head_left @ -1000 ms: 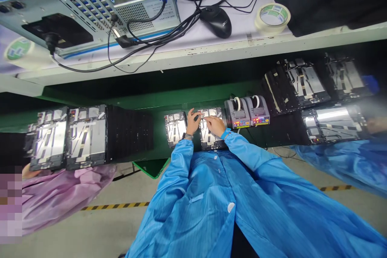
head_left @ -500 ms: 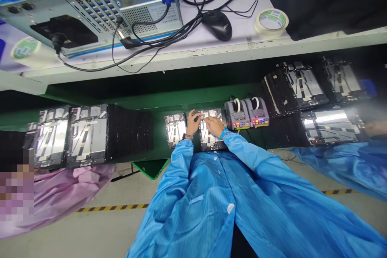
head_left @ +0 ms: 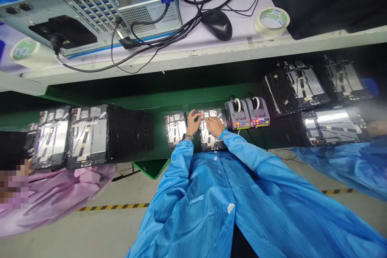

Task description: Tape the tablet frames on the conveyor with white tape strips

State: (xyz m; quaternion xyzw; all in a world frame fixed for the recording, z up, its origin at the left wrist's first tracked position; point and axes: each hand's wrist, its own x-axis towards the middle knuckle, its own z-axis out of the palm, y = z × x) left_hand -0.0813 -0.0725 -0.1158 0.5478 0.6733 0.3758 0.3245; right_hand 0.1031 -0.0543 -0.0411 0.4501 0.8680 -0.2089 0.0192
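Open device [head_left: 208, 140] sits right under the right hand [head_left: 214, 126], lengthwise fore-and-aft, left hand [head_left: 192, 123] by its left edge, can't tell what either's gripping tbh.

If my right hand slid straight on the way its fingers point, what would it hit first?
Most likely the fingertips of the left hand, just ahead of the right hand, though their relative heights are hard to judge.
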